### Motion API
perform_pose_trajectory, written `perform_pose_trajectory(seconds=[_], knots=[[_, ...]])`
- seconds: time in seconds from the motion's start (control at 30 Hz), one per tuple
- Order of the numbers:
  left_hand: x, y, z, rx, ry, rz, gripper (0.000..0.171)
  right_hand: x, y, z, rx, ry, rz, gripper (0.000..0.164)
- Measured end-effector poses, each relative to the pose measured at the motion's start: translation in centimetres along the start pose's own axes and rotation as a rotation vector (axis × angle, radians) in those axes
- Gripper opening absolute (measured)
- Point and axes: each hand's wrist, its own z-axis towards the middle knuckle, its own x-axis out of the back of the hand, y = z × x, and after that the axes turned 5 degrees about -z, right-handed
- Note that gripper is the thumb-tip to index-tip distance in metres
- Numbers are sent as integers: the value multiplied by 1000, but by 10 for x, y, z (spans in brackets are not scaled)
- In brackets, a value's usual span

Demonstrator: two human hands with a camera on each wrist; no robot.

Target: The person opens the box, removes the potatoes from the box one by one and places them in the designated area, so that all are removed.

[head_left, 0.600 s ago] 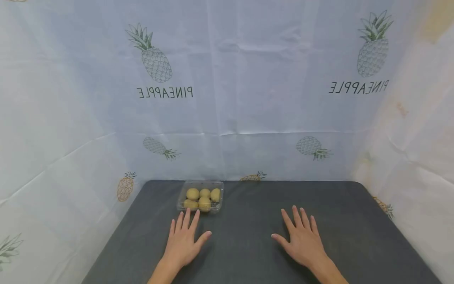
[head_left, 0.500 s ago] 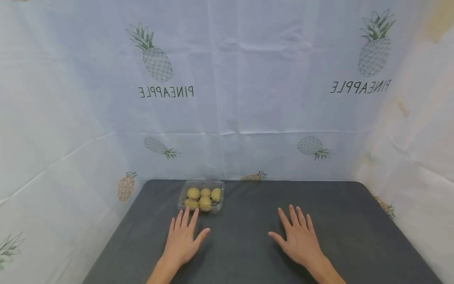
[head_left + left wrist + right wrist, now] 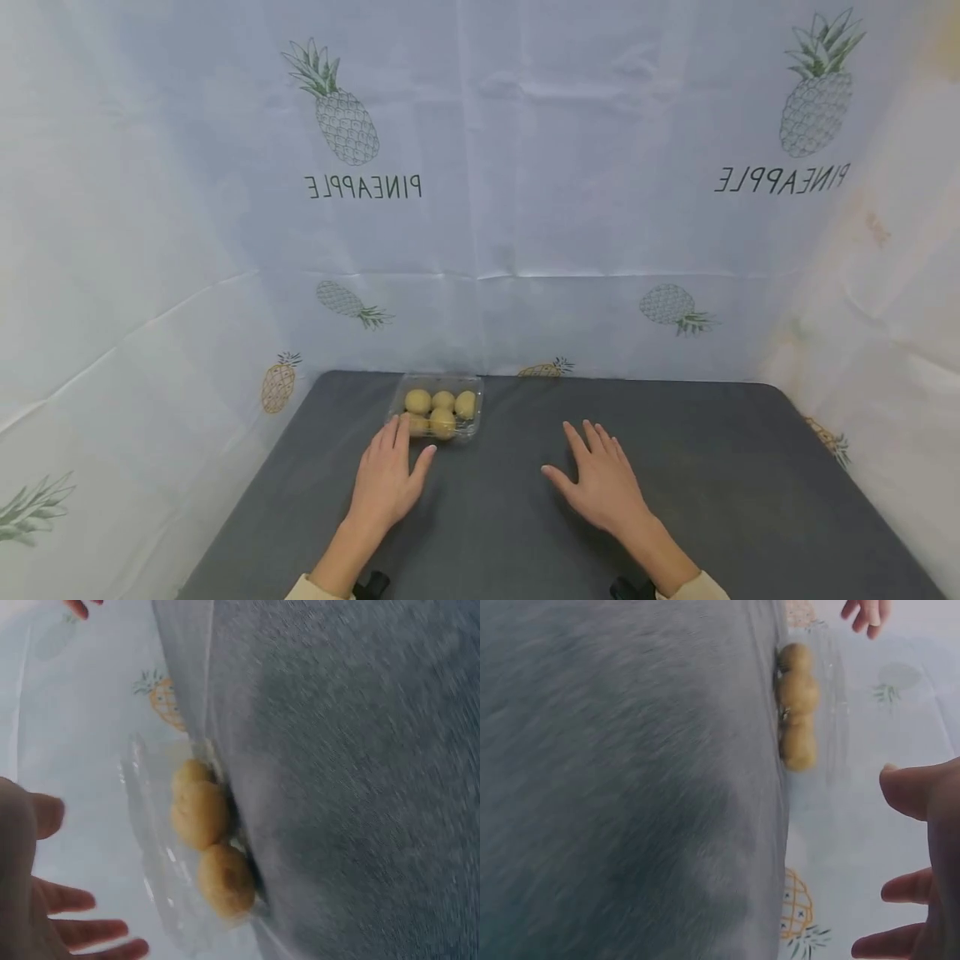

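Note:
Several round yellow fruits point(image 3: 442, 422) lie in a clear plastic box point(image 3: 470, 429) at the back left of the dark table. My left hand point(image 3: 384, 483) hovers in front of the box, fingers stretched out, and its fingertips overlap the box's near left corner in the head view; whether they touch cannot be told. My right hand point(image 3: 600, 487) is over the table to the right of the box, apart from it, with fingers extended and holding nothing. In the left wrist view the yellow fruits point(image 3: 202, 814) show through the box wall, beyond the fingers point(image 3: 94, 932).
The dark grey table point(image 3: 712, 492) has rounded far corners. White cloth point(image 3: 570, 167) printed with pineapples hangs behind it and along both sides. The box stands close to the back cloth.
Both hands have moved forward; the right hand has also shifted left. The left fingertips now overlap the box in view. Sleeve cuffs and dark wrist straps have come into sight.

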Motion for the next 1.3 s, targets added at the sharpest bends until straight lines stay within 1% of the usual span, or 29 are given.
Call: perform_pose_trajectory(seconds=[0.1,0.23,0.3,0.37,0.5,0.6,0.73,0.83,0.93,1.07,1.2,1.3], knots=[[-1,-5,4,-23,52,-14,67,-2,-7,9,-13,14,43,84],[-3,-14,11,-58,115,-22,59,-6,-17,20,-10,55,95,80],[-3,-18,14,-65,135,-25,57,-9,-22,25,-4,74,116,77],[-4,-22,17,-65,140,-28,56,-12,-27,30,6,96,128,75],[-5,-28,23,-44,114,-40,58,-17,-37,40,20,128,142,71],[-6,-31,25,-40,92,-53,60,-21,-45,47,31,132,144,68],[-8,-36,28,-52,83,-88,61,-25,-56,56,48,120,171,66],[-11,-41,31,-49,73,-120,62,-30,-64,62,42,101,212,65],[-13,-48,34,-24,44,-169,65,-34,-71,69,26,66,282,65],[-16,-58,39,31,-8,-247,72,-40,-79,76,12,14,378,66],[-17,-67,44,97,-45,-332,75,-46,-83,82,-5,-14,414,67],[-18,-69,48,155,-77,-404,79,-49,-84,86,-17,-14,443,68]])
